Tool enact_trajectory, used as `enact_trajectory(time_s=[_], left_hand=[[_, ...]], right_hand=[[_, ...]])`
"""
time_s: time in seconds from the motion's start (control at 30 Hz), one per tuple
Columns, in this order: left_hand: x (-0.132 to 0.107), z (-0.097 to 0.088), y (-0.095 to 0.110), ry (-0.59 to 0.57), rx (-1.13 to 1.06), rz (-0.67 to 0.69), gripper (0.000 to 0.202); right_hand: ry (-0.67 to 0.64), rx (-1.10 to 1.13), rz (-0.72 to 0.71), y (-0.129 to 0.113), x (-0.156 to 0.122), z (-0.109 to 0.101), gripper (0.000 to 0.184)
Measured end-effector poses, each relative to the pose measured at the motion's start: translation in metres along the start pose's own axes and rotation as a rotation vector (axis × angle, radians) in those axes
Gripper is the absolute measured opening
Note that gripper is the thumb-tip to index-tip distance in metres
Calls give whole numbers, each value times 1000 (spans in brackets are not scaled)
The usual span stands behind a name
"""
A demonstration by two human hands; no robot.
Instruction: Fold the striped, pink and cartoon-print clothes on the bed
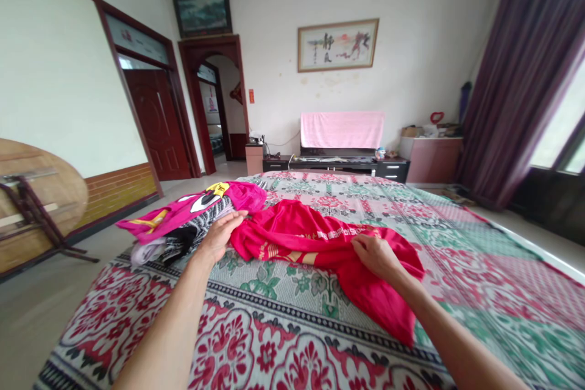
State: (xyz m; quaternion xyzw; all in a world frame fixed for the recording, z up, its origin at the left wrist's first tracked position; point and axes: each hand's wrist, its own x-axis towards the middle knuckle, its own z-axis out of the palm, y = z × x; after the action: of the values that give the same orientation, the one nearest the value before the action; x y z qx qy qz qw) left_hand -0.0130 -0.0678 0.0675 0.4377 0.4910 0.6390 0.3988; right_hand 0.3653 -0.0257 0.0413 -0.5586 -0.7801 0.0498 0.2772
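A red garment (320,244) with light lettering lies crumpled on a patterned bedspread (283,329). My left hand (222,234) rests at the garment's left edge, fingers stretched out and touching the cloth beside a pile of clothes (192,222). My right hand (377,254) lies on the garment's middle, fingers curled and pinching the red fabric. The pile holds a pink piece with yellow and white print on top, and black-and-white patterned and pale pieces under it.
A folded round wooden table (36,195) leans against the left wall. Dark red doors (158,125) stand at the back left. A low TV stand with a pink cloth (342,129) is behind the bed. Purple curtains (516,85) hang at the right.
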Motion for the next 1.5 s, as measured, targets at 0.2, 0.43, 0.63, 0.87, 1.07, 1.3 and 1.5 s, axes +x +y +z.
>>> enact_trajectory(time_s=[0.2,0.43,0.63,0.87,1.07,1.3,1.5], left_hand=[[-8,4,9,-66,-140,-84,44],[-6,0,6,-115,-169,-68,47],[5,-7,0,112,-203,45,46],[7,-6,0,181,-103,115,47],[9,-8,-7,372,262,158,40],[19,-26,-37,534,724,89,37],[16,-23,-46,428,1035,83,37]], right_hand=[[-24,-20,4,6,2,4,27],[-35,-69,0,7,1,4,29],[-41,-101,13,5,1,1,29],[-50,-112,13,5,1,3,29],[60,-57,95,11,5,-9,31],[332,60,442,53,9,-61,32],[221,240,524,84,-3,-75,30]])
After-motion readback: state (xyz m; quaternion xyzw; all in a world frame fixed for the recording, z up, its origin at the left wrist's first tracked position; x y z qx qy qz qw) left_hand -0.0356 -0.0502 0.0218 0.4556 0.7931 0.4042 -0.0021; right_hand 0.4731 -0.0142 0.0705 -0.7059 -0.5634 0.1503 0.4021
